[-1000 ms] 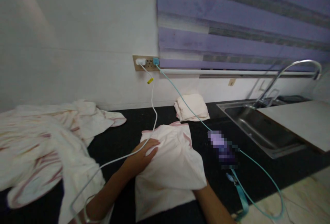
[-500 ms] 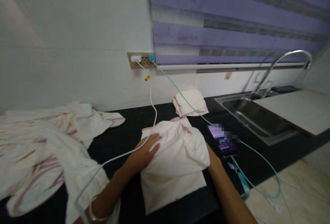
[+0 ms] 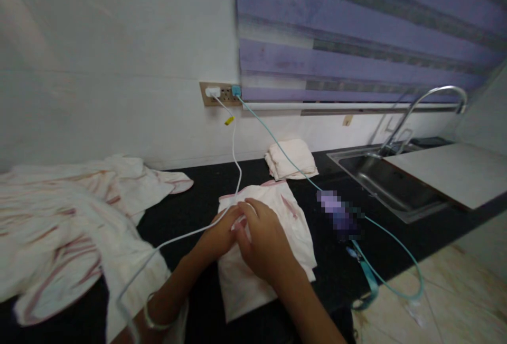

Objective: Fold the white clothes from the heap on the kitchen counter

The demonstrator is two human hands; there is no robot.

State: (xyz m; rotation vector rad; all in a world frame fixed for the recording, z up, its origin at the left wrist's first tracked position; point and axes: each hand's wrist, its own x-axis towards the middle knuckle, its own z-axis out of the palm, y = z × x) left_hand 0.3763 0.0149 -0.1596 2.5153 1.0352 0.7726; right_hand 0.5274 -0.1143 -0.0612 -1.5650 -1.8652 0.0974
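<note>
A white cloth [image 3: 295, 228] with pink trim lies partly folded on the black counter in front of me. My left hand [image 3: 222, 236] rests on its left side, fingers laid on the fabric and partly covered by my right hand. Over the cloth's middle, my right hand [image 3: 265, 241] reaches across, its fingertips meeting the left hand and its thumb apart from the fingers. No fabric shows gripped in either hand. A white cable [image 3: 186, 237] passes over the left hand and the cloth.
Rumpled white cloths [image 3: 79, 212] heap at the left. A folded cloth stack [image 3: 293, 158] sits by the wall. A blurred-out phone [image 3: 336, 212] with a teal cable [image 3: 400, 238] lies right, before the sink [image 3: 380, 180] and a white board [image 3: 451, 170].
My right hand has come out from under the cloth's right side and moved left on top of it, up to my left hand. The raised, puffed cloth now lies flatter.
</note>
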